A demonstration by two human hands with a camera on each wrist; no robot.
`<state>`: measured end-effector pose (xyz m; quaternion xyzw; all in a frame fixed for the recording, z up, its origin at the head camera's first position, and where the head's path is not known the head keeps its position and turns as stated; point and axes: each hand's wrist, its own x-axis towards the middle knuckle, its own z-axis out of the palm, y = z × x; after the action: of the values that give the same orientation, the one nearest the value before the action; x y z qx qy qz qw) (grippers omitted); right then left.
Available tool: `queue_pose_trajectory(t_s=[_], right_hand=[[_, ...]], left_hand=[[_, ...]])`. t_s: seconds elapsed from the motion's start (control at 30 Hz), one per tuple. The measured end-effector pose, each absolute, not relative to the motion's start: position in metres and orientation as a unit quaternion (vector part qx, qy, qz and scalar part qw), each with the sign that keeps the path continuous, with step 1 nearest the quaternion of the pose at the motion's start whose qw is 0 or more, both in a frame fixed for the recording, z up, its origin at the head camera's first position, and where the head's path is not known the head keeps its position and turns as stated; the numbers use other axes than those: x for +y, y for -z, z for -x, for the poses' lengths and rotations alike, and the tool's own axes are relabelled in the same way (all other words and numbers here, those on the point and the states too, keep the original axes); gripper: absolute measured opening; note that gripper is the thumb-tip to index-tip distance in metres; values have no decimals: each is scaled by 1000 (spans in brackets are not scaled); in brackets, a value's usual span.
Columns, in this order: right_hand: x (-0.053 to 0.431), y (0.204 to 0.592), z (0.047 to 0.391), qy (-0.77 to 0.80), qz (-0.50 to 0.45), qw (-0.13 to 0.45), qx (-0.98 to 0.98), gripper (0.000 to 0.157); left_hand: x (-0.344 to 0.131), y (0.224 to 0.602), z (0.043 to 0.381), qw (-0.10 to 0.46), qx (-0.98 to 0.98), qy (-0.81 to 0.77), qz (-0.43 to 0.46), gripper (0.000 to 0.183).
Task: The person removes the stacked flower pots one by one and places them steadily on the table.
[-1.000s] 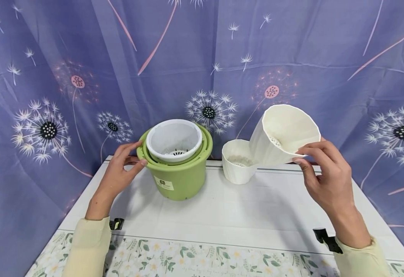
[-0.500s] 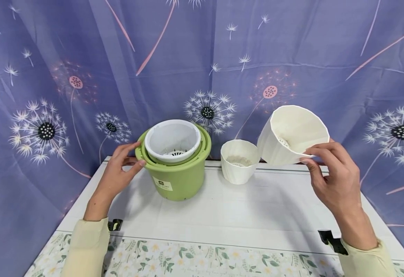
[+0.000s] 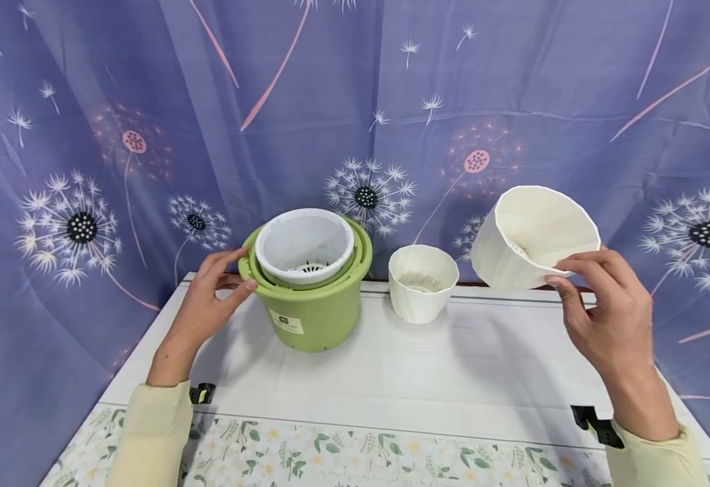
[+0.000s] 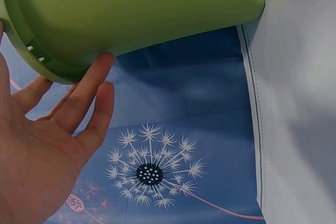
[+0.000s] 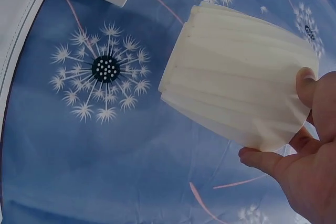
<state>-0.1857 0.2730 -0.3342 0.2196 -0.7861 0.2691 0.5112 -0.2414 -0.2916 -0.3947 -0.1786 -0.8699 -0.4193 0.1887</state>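
In the head view my right hand [image 3: 610, 304] pinches the rim of a large white flower pot [image 3: 507, 253]. The pot is tilted above the table, its mouth toward me; the right wrist view shows its fluted side [image 5: 236, 77]. My left hand [image 3: 205, 308] holds the left rim of a green flower pot [image 3: 324, 318], thumb in front and fingers behind. In the left wrist view, fingers [image 4: 84, 93] rest against the green pot's rim and side. A pale grey-white pot [image 3: 306, 277] with a slotted bottom sits nested inside the green one.
A smaller white flower pot [image 3: 416, 308] stands upright between the green pot and the raised one. The white table [image 3: 391, 379] has a floral-printed front strip [image 3: 330, 446]. A purple dandelion curtain [image 3: 306, 155] hangs behind the table and along its sides.
My right hand has moved the large white pot rightward, away from the smaller white pot, which now shows fully. My left hand stays on the green pot's rim.
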Motion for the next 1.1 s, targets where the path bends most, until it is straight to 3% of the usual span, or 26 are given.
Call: queue_pose_trajectory(t_s=[0.6,1.1], right_hand=[[286,340,194,-245,-196,483,-817,17],[292,354,212,-234,-164,455,-844,22]], left_hand=[[-291,393,240,185,-868,424,183,63],[-291,393,241,192,-864,426,188,64]])
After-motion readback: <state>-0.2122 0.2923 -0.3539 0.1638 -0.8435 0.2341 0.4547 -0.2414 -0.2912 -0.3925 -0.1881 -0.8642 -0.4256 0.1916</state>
